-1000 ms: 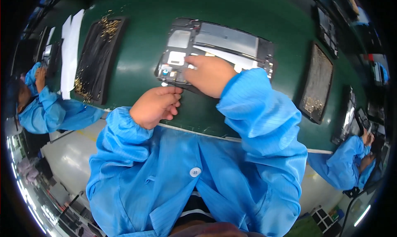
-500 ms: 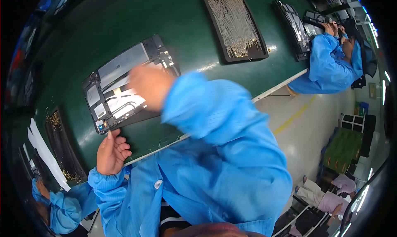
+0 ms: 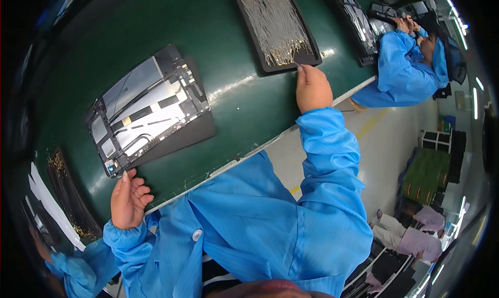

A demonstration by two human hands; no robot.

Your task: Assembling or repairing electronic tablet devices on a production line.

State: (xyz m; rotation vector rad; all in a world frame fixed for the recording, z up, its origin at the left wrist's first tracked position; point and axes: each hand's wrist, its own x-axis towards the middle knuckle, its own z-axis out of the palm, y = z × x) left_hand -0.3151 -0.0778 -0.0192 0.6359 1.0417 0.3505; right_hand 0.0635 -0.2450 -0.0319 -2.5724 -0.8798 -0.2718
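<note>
An opened tablet [image 3: 150, 111] with bare inner parts lies tilted at the left of the green table, partly on a black flat piece [image 3: 192, 134]. My left hand [image 3: 130, 199] is at its near left corner; thumb and forefinger pinch the edge, and the other fingers curl loosely. Further right, my right hand [image 3: 314, 90] is closed in a pinch at the near edge of a black tray [image 3: 254, 51]. That tray holds many thin grey cables [image 3: 273, 22] with gold-coloured ends. A thin cable end shows at my right fingertips.
Dark cables [image 3: 75, 194] with gold ends lie at the left, beside a white strip [image 3: 49, 204]. Another opened device [image 3: 356, 27] rests at the far right, near a co-worker in blue [image 3: 408, 64]. A second co-worker's sleeve [image 3: 86, 272] shows lower left. The table edge [image 3: 275, 137] runs diagonally.
My right hand has moved from over the tablet rightward to the cable tray, where it now pinches a cable. The left hand stays at the tablet's corner. The whole view has shifted slightly.
</note>
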